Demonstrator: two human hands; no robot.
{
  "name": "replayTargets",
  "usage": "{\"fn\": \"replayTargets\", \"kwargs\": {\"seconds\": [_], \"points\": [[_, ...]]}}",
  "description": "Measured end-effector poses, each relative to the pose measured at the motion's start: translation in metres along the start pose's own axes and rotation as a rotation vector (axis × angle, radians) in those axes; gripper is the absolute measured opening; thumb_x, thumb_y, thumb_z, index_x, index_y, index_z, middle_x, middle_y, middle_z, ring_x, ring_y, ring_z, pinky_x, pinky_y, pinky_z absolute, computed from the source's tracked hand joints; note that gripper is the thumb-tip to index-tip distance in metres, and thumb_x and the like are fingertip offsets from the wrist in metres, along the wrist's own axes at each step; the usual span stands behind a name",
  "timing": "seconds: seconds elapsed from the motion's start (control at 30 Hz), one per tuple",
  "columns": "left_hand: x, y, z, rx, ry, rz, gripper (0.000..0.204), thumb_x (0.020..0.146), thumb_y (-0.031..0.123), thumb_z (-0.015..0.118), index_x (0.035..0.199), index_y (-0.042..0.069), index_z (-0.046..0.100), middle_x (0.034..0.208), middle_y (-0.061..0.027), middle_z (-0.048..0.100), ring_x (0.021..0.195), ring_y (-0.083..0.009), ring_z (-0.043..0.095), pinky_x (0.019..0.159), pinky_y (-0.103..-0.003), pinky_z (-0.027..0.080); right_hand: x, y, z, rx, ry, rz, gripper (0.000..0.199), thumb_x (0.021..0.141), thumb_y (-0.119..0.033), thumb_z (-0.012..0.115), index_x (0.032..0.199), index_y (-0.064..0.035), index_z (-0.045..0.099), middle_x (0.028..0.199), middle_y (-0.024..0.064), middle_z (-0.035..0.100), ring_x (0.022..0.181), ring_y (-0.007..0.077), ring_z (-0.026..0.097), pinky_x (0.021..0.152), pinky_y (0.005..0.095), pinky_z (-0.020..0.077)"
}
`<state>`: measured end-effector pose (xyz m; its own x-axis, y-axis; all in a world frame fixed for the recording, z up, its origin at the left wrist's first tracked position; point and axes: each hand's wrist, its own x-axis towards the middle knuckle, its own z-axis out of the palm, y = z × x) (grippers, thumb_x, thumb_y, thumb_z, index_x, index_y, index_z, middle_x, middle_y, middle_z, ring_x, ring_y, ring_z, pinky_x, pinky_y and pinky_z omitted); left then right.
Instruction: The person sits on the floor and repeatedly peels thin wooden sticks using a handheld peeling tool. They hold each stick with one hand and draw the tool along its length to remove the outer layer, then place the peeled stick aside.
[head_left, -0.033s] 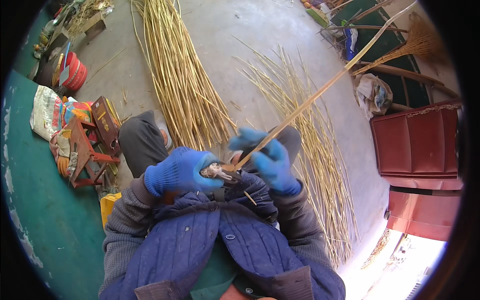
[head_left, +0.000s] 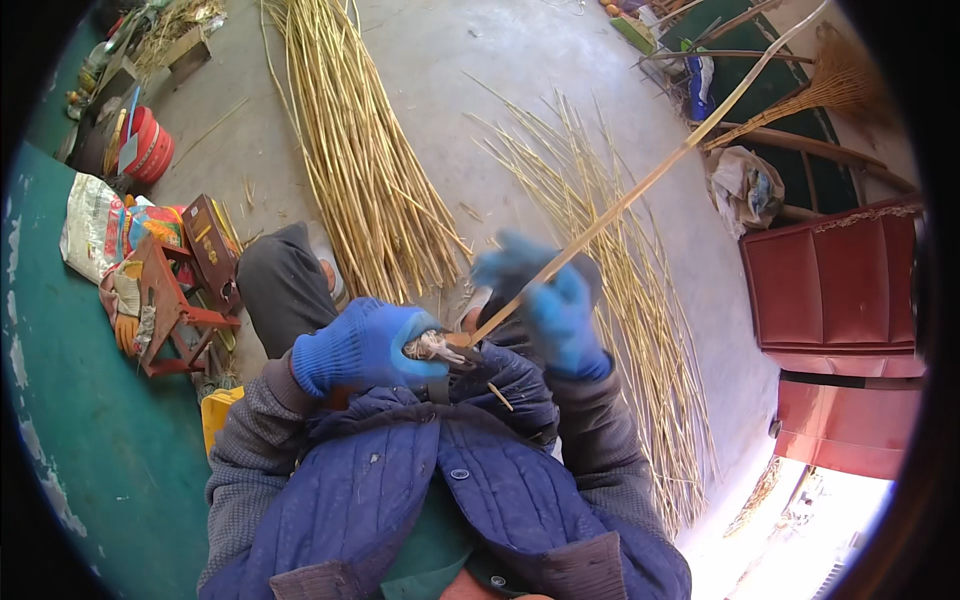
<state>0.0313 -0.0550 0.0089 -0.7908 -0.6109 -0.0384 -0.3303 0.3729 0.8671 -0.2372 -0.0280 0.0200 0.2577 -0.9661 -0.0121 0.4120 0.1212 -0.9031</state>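
Observation:
At my lap, my left hand in a blue coated glove is closed round a small tool wrapped in pale string-like fibre. A dark end of it sticks out to the right. The lower end of one long peeled stalk meets that dark end, and the stalk slants up to the far right. My right hand, gloved in blue too, is at the stalk's lower part, with fingers on its left side and palm on its right. Motion smears those fingers, so their grip is unclear. A short stalk piece lies on my jacket.
A thick bundle of stalks lies on the floor ahead, and thinner stalks lie to the right. On the left are a red-brown stool, sacks and a red bucket. A dark red sofa stands at right.
My right hand has shifted slightly up and right along the stalk, and is more blurred. The stalk's far end has moved a little left. My left hand has hardly moved.

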Motion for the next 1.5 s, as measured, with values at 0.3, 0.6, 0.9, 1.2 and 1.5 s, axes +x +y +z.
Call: {"fn": "replayTargets", "kwargs": {"seconds": [0.3,0.6,0.9,1.2,1.5], "points": [[0.027,0.025,-0.017,-0.104,0.063,-0.109,0.037,0.080,0.026,0.084,0.103,0.000,0.070,0.078,-0.0139,0.070,0.070,-0.0175,0.072,0.064,-0.032,0.055,0.067,-0.046,0.032,0.243,0.213,-0.335,0.038,0.112,-0.038,0.038,0.108,-0.0076,0.060,0.066,-0.0025,0.044,0.057,0.0100,0.042,0.074,0.0325,0.0523],[0.083,0.050,-0.057,-0.173,0.384,-0.004,0.034,0.086,0.018,0.078,0.111,-0.002,0.068,0.081,-0.0064,0.070,0.068,-0.0090,0.067,0.059,-0.028,0.055,0.038,-0.041,0.008,-0.706,0.276,-0.486,0.039,0.108,-0.021,0.047,0.138,0.0040,0.054,0.111,0.0171,0.071,0.103,0.0249,0.069,0.094,0.0365,0.0525],[0.113,0.037,-0.017,-0.471,0.495,-0.111,0.034,0.094,0.020,0.071,0.120,-0.002,0.068,0.092,-0.0021,0.069,0.075,-0.0063,0.062,0.066,-0.022,0.053,0.032,0.025,-0.002,-1.046,0.411,-0.417,0.031,0.101,-0.021,0.057,0.127,-0.0037,0.059,0.082,0.0180,0.070,0.074,0.0372,0.070,0.064,0.0448,0.0540],[0.115,-0.043,-0.129,-0.694,0.862,-0.112,0.054,0.096,0.037,0.071,0.131,-0.002,0.061,0.107,-0.0111,0.067,0.090,-0.0182,0.071,0.065,-0.024,0.061,-0.084,0.010,-0.034,-1.406,-0.048,-0.266,0.017,0.099,-0.025,0.060,0.106,-0.0107,0.064,0.067,0.0155,0.061,0.060,0.0372,0.062,0.055,0.0488,0.0484],[0.114,-0.059,-0.099,-0.648,0.825,-0.112,0.057,0.094,0.042,0.073,0.124,-0.005,0.060,0.102,-0.0110,0.065,0.089,-0.0214,0.074,0.062,-0.025,0.061,-0.124,-0.001,-0.072,-1.156,-0.032,0.049,0.038,0.099,-0.024,0.061,0.135,-0.0109,0.057,0.077,0.0175,0.068,0.070,0.0404,0.067,0.064,0.0482,0.0527]]}}
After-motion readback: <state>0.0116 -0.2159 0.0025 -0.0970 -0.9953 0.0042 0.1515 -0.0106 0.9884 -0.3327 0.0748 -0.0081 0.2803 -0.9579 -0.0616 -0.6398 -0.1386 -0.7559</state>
